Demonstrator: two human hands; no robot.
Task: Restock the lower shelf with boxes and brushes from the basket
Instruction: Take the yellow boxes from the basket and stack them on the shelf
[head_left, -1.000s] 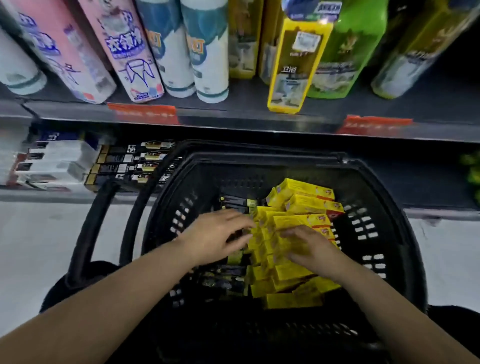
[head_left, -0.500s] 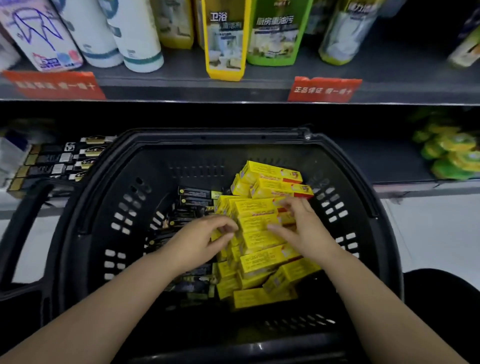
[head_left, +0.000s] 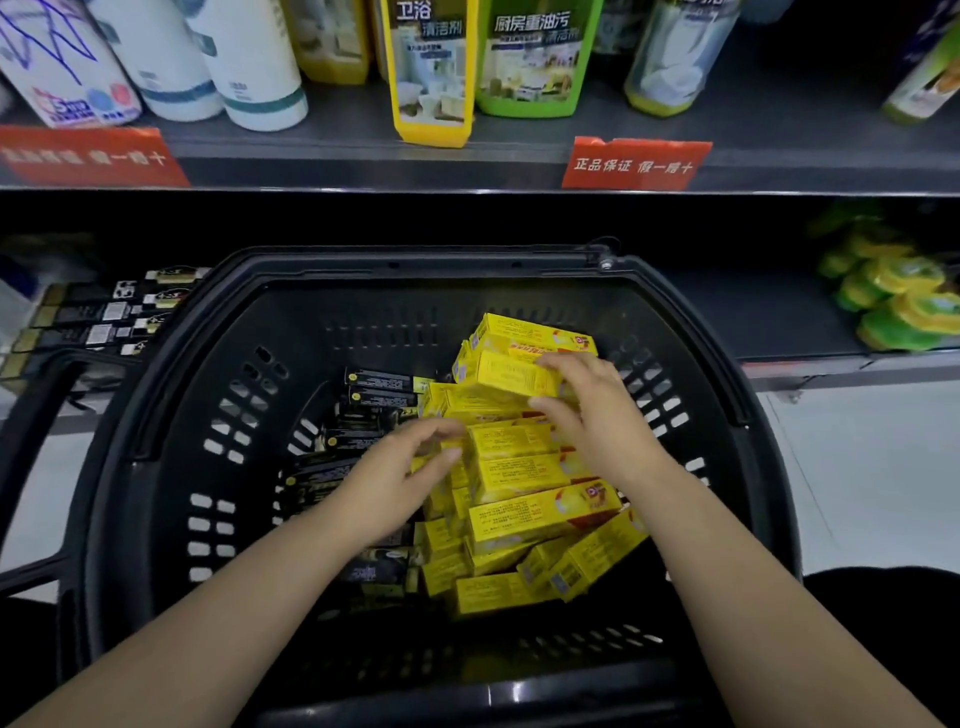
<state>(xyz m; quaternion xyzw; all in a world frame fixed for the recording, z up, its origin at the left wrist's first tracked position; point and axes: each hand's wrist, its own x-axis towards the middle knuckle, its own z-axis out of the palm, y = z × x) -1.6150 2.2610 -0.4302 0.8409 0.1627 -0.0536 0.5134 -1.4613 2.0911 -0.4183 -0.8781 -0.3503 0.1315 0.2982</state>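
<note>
Head view, looking down past two bare forearms reaching into a black basket (head_left: 156, 467), its near rim lying closest and its perforated walls rising on both sides. Left hand (head_left: 395, 478) hovering over the left edge of the pile of yellow boxes (head_left: 540, 514), fingers loosely curled with thumb and fingertips apart, touching or almost touching a box edge, gripping nothing that can be made out. Right hand (head_left: 597, 415) reaching further in, fingers and thumb curling round the end of an upper yellow box (head_left: 504, 376) and pinching it, this box lying near the top of the pile, just under the topmost one. Lying left of the pile, partly under the left hand, dark brush packs (head_left: 384, 387) stacked flat in the basket. Beyond the far rim, lying in shadow, the lower shelf (head_left: 753, 322), carrying more dark packs (head_left: 114, 317) at the left and green-and-yellow round packs (head_left: 898, 306) at the right. Higher still, standing on the upper shelf (head_left: 519, 171), a row of cleaner bottles (head_left: 431, 67), with red price tags (head_left: 634, 163) hanging along its front edge.
</note>
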